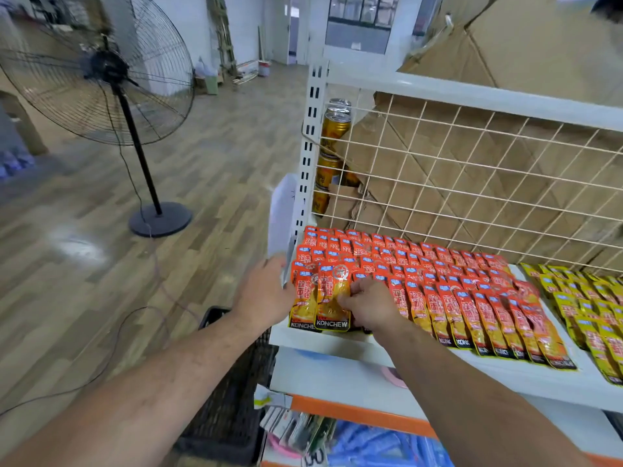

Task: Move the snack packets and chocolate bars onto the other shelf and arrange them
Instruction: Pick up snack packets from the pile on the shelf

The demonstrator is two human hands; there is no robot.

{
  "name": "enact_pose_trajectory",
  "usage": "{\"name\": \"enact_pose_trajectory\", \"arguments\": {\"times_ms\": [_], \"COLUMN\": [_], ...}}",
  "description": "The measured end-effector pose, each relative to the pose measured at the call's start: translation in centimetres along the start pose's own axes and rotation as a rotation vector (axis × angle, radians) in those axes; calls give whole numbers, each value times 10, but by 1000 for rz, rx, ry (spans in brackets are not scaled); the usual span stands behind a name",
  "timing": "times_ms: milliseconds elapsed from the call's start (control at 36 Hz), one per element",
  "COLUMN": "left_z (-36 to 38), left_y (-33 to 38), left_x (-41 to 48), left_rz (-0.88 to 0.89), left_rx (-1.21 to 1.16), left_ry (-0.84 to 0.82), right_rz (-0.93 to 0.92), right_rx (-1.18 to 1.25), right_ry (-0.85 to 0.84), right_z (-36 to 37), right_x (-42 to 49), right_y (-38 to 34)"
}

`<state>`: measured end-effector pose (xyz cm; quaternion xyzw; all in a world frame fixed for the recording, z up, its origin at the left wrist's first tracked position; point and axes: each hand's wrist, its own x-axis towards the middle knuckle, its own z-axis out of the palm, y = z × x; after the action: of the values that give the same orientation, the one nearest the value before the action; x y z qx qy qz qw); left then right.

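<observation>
Orange-red snack packets (pixel 438 281) cover the left part of the white shelf (pixel 337 345), overlapping in rows from the near lip back to the wire mesh (pixel 472 170). The right hand (pixel 367 308) has its fingers curled, pinching the front packet (pixel 332 308) at the near left corner. The left hand (pixel 266 291) sits against the left edge of the stack, but its fingers are mostly hidden, so I can't tell the grip. Yellow packets (pixel 590 305) lie to the right, gold cans (pixel 333 129) stand far left behind the mesh, and a fan (pixel 101 69) stands on the floor to the left.
</observation>
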<state>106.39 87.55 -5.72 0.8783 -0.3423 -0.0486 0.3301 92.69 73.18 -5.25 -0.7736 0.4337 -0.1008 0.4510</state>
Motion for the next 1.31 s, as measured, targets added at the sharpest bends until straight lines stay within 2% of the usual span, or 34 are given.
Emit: {"name": "enact_pose_trajectory", "arguments": {"times_ms": [389, 583, 722, 917, 1056, 1306], "left_z": [1, 0, -6, -2, 20, 62], "left_y": [0, 2, 3, 6, 17, 74], "left_x": [-7, -12, -16, -18, -19, -38], "left_rz": [-22, -15, 13, 167, 316, 486], "left_rx": [14, 34, 65, 137, 225, 304], "left_ry": [-56, -90, -95, -105, -158, -282], "right_rz": [-56, -48, -49, -108, -269, -98], "right_rx": [-534, -649, -715, -666, -787, -853], "right_ry": [2, -4, 51, 82, 236, 188], "right_z": [3, 5, 3, -3, -15, -61], "right_x": [0, -6, -12, -25, -42, -80], "right_y": [-5, -10, -13, -9, 8, 53]}}
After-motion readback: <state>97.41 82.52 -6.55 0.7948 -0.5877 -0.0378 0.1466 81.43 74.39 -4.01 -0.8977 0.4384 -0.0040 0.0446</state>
